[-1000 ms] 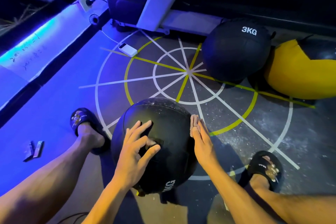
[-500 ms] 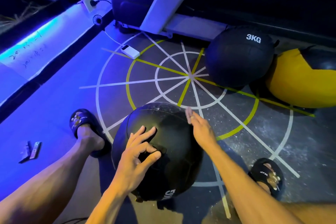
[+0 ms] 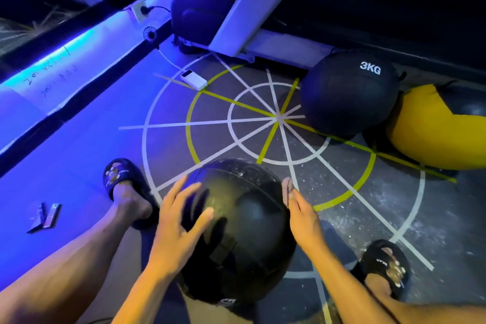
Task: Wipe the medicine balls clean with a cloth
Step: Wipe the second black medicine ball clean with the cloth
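Observation:
A black medicine ball (image 3: 244, 231) sits on the floor between my feet. My left hand (image 3: 178, 221) lies spread on its left side with straight fingers. My right hand (image 3: 302, 216) presses a small pinkish cloth (image 3: 287, 191) flat against the ball's right side; only the cloth's upper edge shows past the fingertips. A second black ball marked 3KG (image 3: 349, 92) rests at the back right. Beside it is a yellow and black ball (image 3: 436, 126), partly cut off by the frame edge.
White and yellow lines form a circle pattern on the floor (image 3: 276, 118). A white power bank (image 3: 194, 80) with a cable lies at the back left. A white machine frame (image 3: 252, 0) stands behind. A small flat object (image 3: 47, 216) lies at left. Black slides (image 3: 123, 179) are on my feet.
My right hand slid from the top of the ball back down its right side with the cloth. My left hand's fingers straightened and spread, lifting off the grip they had on the ball.

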{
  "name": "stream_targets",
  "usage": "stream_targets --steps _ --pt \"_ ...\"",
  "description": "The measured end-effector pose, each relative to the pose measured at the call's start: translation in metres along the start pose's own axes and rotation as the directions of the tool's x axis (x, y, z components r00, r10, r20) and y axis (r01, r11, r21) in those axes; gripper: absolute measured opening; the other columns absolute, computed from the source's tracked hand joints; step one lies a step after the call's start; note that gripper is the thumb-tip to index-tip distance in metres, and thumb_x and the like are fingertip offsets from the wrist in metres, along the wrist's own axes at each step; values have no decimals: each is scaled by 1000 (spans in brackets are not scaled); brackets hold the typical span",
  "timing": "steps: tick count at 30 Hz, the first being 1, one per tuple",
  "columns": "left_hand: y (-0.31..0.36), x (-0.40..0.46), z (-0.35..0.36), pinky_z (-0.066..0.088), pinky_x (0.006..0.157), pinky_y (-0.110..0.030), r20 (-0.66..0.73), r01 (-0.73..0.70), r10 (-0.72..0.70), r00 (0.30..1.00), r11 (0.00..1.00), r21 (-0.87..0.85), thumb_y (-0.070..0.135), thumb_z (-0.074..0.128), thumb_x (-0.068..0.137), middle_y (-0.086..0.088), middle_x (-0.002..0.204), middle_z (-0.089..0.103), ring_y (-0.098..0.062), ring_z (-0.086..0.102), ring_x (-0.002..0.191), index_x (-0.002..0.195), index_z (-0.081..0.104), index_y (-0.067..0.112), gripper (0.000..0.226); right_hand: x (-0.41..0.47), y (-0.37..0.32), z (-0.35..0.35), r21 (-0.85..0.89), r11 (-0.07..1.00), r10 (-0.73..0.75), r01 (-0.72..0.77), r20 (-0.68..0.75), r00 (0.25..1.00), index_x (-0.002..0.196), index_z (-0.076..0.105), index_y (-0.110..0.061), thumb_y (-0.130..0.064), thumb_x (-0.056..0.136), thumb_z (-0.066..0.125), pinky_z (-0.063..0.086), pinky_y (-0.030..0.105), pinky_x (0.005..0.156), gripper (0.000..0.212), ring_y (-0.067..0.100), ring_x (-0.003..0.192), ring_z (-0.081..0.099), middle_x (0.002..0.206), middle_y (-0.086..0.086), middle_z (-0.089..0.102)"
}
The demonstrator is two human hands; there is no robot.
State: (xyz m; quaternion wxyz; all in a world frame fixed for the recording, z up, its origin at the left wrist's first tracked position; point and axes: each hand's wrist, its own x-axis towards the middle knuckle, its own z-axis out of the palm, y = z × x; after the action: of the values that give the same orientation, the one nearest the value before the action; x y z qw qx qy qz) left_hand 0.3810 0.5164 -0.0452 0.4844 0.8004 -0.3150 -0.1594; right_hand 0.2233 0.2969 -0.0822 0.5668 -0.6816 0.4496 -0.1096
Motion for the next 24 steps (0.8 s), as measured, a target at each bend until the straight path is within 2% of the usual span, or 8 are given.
stream_targets --steps 4,7,9,14,17,19,20,24 --pt "-27 0 10 18 126 -55 36 58 -62 997 993 101 84 56 79 18 166 24 0 10 155 154 32 43 89 -20 1 30 -120 967 -235 227 -62 970 145 51 -40 -52 103 32 20 41 127 47 4 152 27 158 -14 43" --pt "-30 -1 7 18 126 -56 49 49 -54 997 994 93 82 58 80 20 166 23 0 11 155 152 29 49 85 -43 -31 51 -376 653 -642 658 186 744 154 42 -25 -43 110 27 9 32 128 49 14 157 14 165 -5 31" --pt "-30 0 6 20 126 -55 41 45 -48 998 997 63 80 61 80 23 165 24 0 13 155 152 31 49 84 -29 -33 49 -402 539 -680 740 311 664 156 36 -26 -38 110 31 9 32 128 47 14 157 14 166 -7 29" --pt "-27 2 19 26 124 -53 21 28 -30 999 996 86 80 64 78 20 164 28 -5 19 155 154 39 38 91 30 -44 14 -315 913 -226 258 138 964 150 50 -28 -26 112 33 7 19 123 41 13 155 23 158 -13 41" --pt "-23 3 23 27 124 -52 11 10 -11 1000 996 84 77 65 78 18 164 31 -6 22 154 155 41 33 92 -6 -59 42 -458 628 -542 629 322 776 150 51 -19 -22 110 37 -4 17 123 42 22 155 21 162 2 38" --pt "-23 2 21 26 125 -46 21 15 -17 1000 996 83 73 66 79 21 163 31 -3 23 152 155 41 31 91 -20 -63 51 -435 476 -570 764 509 645 156 39 -25 -30 110 35 -7 21 124 47 10 157 2 167 -11 16" --pt "-22 0 20 26 124 -44 28 19 -21 999 997 74 72 67 79 22 163 30 -2 23 152 155 41 31 90 -14 -62 48 -433 495 -543 753 523 657 158 35 -28 -34 109 32 -6 21 125 49 5 157 0 167 -14 12" --pt "-19 -4 22 28 123 -45 -4 24 -24 1000 994 105 73 69 76 22 161 33 -5 26 151 152 43 35 89 44 -63 17 -399 873 -175 280 279 944 151 50 -26 -38 109 27 21 35 122 49 21 151 32 160 -1 43"
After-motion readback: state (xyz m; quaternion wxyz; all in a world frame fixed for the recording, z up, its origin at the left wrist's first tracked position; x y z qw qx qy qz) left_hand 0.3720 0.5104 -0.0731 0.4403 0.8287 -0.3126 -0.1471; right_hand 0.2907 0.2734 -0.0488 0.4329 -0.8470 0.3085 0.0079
